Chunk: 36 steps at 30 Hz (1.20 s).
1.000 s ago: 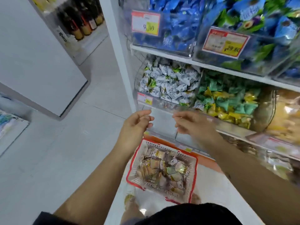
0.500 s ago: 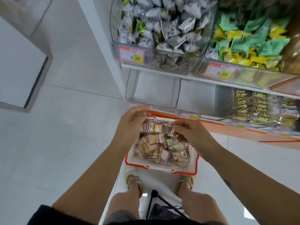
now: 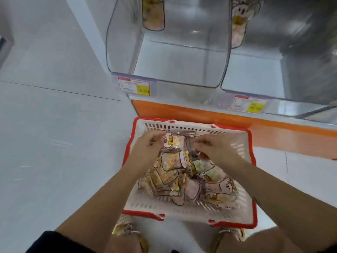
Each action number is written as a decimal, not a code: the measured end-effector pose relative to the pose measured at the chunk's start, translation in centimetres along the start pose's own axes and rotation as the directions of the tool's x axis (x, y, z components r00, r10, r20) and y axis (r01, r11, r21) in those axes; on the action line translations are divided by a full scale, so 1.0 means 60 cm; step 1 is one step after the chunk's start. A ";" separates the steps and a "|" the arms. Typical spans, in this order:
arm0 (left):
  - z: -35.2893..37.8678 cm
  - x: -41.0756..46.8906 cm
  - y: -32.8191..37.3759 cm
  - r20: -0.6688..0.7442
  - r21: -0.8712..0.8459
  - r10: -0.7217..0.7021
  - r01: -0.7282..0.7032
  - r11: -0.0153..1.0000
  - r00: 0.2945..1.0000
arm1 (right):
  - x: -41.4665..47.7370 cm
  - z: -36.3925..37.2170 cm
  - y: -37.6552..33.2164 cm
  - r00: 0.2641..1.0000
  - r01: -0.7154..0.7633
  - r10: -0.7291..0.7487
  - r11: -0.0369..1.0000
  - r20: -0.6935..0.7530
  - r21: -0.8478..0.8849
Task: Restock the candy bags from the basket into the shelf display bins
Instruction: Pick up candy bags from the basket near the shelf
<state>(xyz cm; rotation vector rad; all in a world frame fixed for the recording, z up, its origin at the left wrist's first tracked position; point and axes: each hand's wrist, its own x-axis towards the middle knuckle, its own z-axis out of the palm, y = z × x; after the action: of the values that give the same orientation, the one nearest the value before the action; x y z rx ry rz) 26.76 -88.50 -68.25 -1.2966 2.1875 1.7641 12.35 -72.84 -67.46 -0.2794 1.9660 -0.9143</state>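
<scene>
Mostly clear candy bags [image 3: 182,172], cartoon-animal print, heaped in basket [image 3: 182,128].

The white floor [image 3: 54,143] bears the basket [image 3: 182,209]; the shelf [image 3: 182,109] bears clear bins [image 3: 124,42].

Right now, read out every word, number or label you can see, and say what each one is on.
"16.80": yellow patch of the red-and-white price tag on the left clear plastic bin; second digit uncertain, small print above it blurred.
Too blurred to read: the red-and-white price tag on the right clear plastic bin.
No readable words: the cartoon-printed candy bags in the white, red-rimmed plastic basket, pictures only.
</scene>
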 end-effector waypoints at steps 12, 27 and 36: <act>0.062 0.087 -0.080 0.203 0.488 0.205 -0.280 0.826 0.957 | 0.091 0.049 0.110 0.970 0.240 -0.244 0.962 -0.011 -0.129; 0.163 0.142 -0.280 0.313 0.853 0.155 -0.349 0.387 0.937 | 0.142 0.074 0.240 0.990 0.117 -0.070 0.897 0.124 -0.427; 0.174 0.122 -0.278 0.280 0.900 0.153 -0.315 0.303 0.948 | 0.156 0.091 0.226 0.990 0.144 -0.141 0.969 0.030 -0.203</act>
<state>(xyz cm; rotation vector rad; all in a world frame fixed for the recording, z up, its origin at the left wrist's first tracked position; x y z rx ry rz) 27.67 -84.01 -88.74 -0.4972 2.6292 0.2394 13.83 -70.91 -84.66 -0.5507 2.0483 -0.7967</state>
